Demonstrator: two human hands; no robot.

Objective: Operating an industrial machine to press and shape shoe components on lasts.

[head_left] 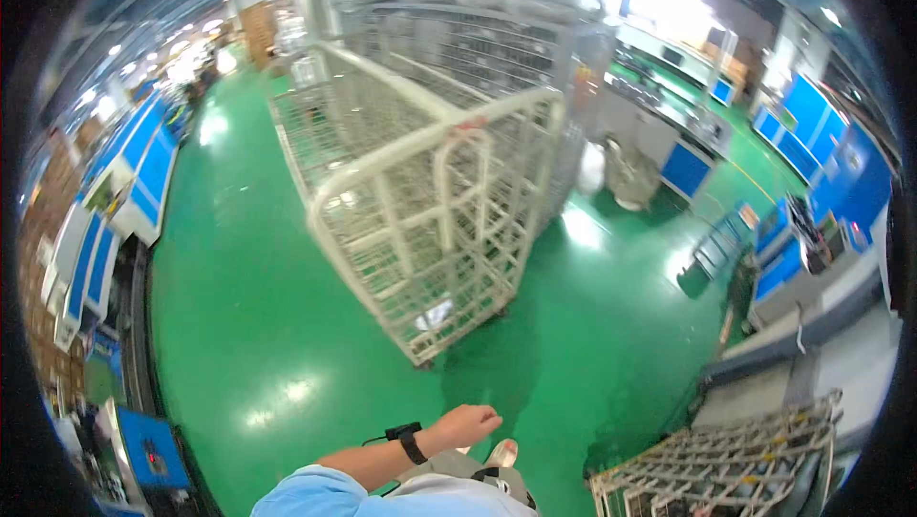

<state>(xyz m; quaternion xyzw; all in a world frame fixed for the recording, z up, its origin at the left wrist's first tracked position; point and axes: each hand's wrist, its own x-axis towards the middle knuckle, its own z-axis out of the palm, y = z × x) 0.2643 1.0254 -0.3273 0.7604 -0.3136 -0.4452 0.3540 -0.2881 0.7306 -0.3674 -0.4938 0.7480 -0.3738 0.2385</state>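
Left of the white wire cage trolley (445, 192), blue-and-white cabinets (143, 168) stand across the green floor (229, 307). On the trolley's near side, apart from it, the left hand (466, 428) hangs released, fingers loosely curled, grasping nothing visible, a black band (412, 446) on its wrist. Right of the trolley stands a blue-panelled workbench (686, 169); nearer than the trolley, at right, a second mesh cage (745, 455). The right hand is out of view, its grip untold.
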